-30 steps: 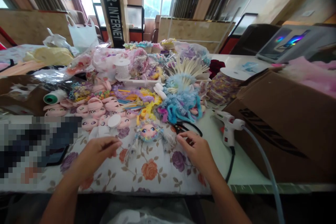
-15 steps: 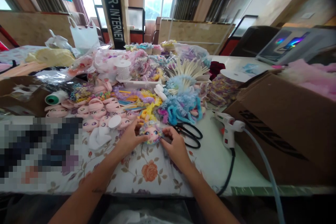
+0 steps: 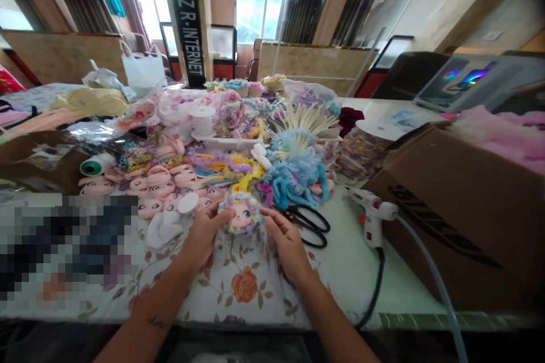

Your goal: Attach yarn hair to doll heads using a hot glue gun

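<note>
A small doll head [image 3: 242, 216] with a painted face and pastel curly trim around it is held up over the table. My left hand [image 3: 205, 232] grips its left side, the thumb lying across the face and covering one eye. My right hand [image 3: 287, 241] is at the head's right edge, fingers stretched out and loosely apart; whether the fingertips touch the trim I cannot tell. Black-handled scissors [image 3: 313, 227] lie just beyond my right hand. Several bare pink doll heads [image 3: 162, 181] sit in a group past my left hand.
A hot glue gun [image 3: 372, 218] with a cord stands at the right, beside a large cardboard box [image 3: 460, 215]. Behind are blue fluffy yarn strands [image 3: 293, 167], a white spool [image 3: 203, 122] and a yarn reel [image 3: 368, 144]. A flowered cloth [image 3: 244, 283] covers the table front.
My left thumb has moved onto the doll's face, over one eye. My right hand's fingers have loosened and straightened at the trim's edge. The camera view has shifted slightly.
</note>
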Available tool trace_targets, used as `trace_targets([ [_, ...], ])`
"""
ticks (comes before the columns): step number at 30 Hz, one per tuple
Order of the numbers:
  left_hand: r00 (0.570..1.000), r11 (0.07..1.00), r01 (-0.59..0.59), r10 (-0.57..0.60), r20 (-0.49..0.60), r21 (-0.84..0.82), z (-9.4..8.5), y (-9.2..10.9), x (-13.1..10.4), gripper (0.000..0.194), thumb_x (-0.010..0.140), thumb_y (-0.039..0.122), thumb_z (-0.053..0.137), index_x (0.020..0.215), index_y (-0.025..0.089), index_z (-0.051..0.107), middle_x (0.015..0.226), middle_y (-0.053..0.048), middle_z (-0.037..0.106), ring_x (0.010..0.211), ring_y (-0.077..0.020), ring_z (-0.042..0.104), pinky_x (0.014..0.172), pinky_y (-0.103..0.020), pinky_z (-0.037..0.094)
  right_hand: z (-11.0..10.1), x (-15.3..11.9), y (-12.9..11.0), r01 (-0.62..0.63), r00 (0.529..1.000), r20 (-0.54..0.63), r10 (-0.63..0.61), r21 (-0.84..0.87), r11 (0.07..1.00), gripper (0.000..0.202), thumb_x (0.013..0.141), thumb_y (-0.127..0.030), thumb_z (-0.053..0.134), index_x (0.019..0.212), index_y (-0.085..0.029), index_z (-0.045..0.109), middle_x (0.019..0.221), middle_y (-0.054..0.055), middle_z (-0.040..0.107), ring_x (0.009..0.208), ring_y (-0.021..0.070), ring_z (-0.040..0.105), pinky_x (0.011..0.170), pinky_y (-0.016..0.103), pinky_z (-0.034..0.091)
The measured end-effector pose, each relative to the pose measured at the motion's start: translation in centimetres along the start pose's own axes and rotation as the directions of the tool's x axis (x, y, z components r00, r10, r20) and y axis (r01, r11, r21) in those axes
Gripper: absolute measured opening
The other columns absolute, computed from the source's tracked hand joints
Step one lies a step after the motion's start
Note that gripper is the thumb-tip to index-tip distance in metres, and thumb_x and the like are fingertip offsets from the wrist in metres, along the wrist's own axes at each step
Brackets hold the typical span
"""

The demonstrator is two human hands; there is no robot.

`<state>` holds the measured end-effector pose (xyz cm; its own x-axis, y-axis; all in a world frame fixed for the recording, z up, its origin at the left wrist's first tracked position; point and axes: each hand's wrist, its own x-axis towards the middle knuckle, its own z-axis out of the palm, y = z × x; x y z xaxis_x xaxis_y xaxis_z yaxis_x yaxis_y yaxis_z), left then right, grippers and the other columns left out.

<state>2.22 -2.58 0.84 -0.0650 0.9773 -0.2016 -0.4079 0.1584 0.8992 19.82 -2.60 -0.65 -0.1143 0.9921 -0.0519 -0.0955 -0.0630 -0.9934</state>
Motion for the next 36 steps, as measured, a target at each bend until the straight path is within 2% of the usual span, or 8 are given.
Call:
trace_targets([
  [6,0.998,0.999,-0.053,0.054,-0.046,0.004,0.7,0.1,-0.8,0.046,0.066,0.029,0.075,0.108,0.017,0.062,0.095,-0.004,0.072,0.085,-0.0192,0.067,0.077,-0.030,0.052,0.1,-0.1,-0.6,-0.026,0.999,-0.030,0.027,0.043,0.999,0.031,0.066,-0.042,0.077,0.084,-0.019,0.066,0.075,0.000,0.064,0.069,0.0152,0.057,0.064,0.026,0.046],
  [12,0.969,0.973,-0.202,0.215,-0.119,0.107,1.5,-0.8,-1.2,0.040,0.071,0.032,0.073,0.107,0.017,0.063,0.107,-0.004,0.069,0.100,-0.0202,0.063,0.087,-0.029,0.049,0.8,-0.2,-0.1,-0.031,0.997,-0.072,0.042,0.142,0.989,0.033,0.060,-0.036,0.081,0.082,-0.020,0.063,0.069,-0.003,0.059,0.063,0.0124,0.053,0.060,0.023,0.043],
  [16,0.991,0.995,-0.093,0.088,-0.104,-0.042,1.7,-0.8,-1.6,0.041,0.076,0.045,0.067,0.109,0.020,0.063,0.109,-0.005,0.070,0.107,-0.0226,0.062,0.089,-0.033,0.050,0.8,-0.2,0.1,-0.031,0.996,-0.080,0.047,0.189,0.982,0.033,0.060,-0.034,0.082,0.081,-0.019,0.062,0.067,-0.004,0.058,0.060,0.0109,0.051,0.058,0.022,0.041],
  [20,0.998,0.982,0.046,-0.036,0.054,-0.184,1.3,-0.2,-2.0,0.057,0.085,0.064,0.043,0.116,0.020,0.061,0.106,-0.009,0.071,0.105,-0.0257,0.063,0.086,-0.038,0.053,0.7,0.0,0.1,-0.012,0.992,-0.117,0.038,0.214,0.977,0.034,0.059,-0.033,0.082,0.083,-0.019,0.062,0.065,-0.005,0.054,0.059,0.0094,0.048,0.056,0.021,0.039],
  [23,0.991,0.979,0.077,-0.054,0.125,-0.190,0.7,-0.2,-2.2,0.052,0.082,0.053,0.057,0.122,0.021,0.057,0.112,-0.008,0.068,0.105,-0.0245,0.063,0.085,-0.035,0.054,0.6,0.0,0.1,0.000,0.991,-0.128,0.023,0.178,0.984,0.033,0.061,-0.034,0.081,0.084,-0.019,0.062,0.063,-0.006,0.051,0.056,0.0098,0.046,0.054,0.021,0.038],
  [27,0.998,0.995,0.021,-0.015,0.063,-0.093,0.0,-0.9,-2.3,0.068,0.069,0.027,0.076,0.130,0.028,0.047,0.125,-0.003,0.061,0.103,-0.0176,0.063,0.079,-0.023,0.053,0.5,-0.2,0.1,0.011,0.995,-0.102,0.006,0.158,0.987,0.034,0.062,-0.033,0.080,0.088,-0.020,0.062,0.067,-0.004,0.056,0.060,0.0114,0.051,0.057,0.022,0.042],
  [32,1.000,0.992,-0.018,0.019,0.006,-0.122,0.3,-0.9,-2.3,0.062,0.075,0.034,0.072,0.130,0.024,0.045,0.111,-0.006,0.067,0.086,-0.0178,0.068,0.068,-0.025,0.055,0.4,-0.5,-0.1,-0.017,1.000,-0.017,0.020,0.142,0.990,0.045,0.065,-0.035,0.079,0.104,-0.022,0.061,0.091,0.003,0.069,0.080,0.0190,0.064,0.073,0.030,0.051],
  [36,0.998,0.991,-0.001,-0.008,-0.062,-0.135,0.3,-0.1,-1.9,0.057,0.073,0.035,0.073,0.124,0.023,0.050,0.110,-0.006,0.068,0.088,-0.0193,0.068,0.073,-0.029,0.057,0.4,-0.6,-0.1,0.002,1.000,-0.017,0.000,0.104,0.995,0.046,0.067,-0.036,0.078,0.107,-0.023,0.061,0.088,0.001,0.069,0.076,0.0181,0.064,0.070,0.029,0.051],
])
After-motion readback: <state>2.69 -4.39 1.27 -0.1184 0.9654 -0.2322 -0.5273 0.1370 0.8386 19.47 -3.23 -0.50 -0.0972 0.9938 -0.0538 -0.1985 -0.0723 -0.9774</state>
